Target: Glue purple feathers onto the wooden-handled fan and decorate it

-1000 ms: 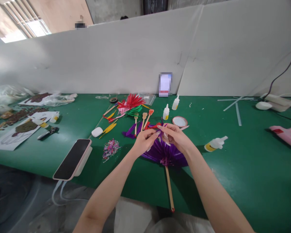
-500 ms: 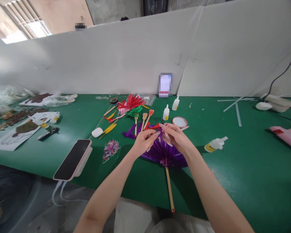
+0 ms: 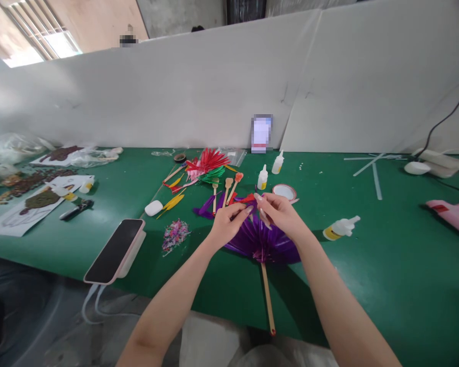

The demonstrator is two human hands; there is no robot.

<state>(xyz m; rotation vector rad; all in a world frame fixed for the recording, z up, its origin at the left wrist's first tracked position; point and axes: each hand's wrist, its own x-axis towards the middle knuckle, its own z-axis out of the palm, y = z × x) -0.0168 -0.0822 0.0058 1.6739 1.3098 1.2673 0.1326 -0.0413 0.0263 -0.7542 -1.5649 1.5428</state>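
—What has changed at your hands?
—Your right hand (image 3: 281,214) has drawn its fingertips slightly away from your left hand (image 3: 227,224), which has barely moved.
—And your grip?
—On the left, your thumb and fingers are pinched together; what lies between them is too small to tell. On the right, your grip sits over the top of the purple fan (image 3: 277,244), but I can't tell whether it is closed on anything. The fan lies on the green counter (image 3: 214,285) between your forearms, its wooden handle (image 3: 268,295) pointing towards you.
—What stands around you?
—Beyond your hands are three small wooden pieces (image 3: 228,188), a red-rimmed white disc (image 3: 284,191) and two upright bottles (image 3: 262,179). A tilted bottle (image 3: 335,229) is to the right, the pink glue gun (image 3: 451,214) farther out. To your left are shredded bits (image 3: 175,234) and a dark-screened phone (image 3: 115,252). Your hands and fingers cover part of the fan's upper edge.
—Can you read anything?
—No; the bottles carry yellow labels, their print too small, and the upright phone (image 3: 262,133) is pixelated.
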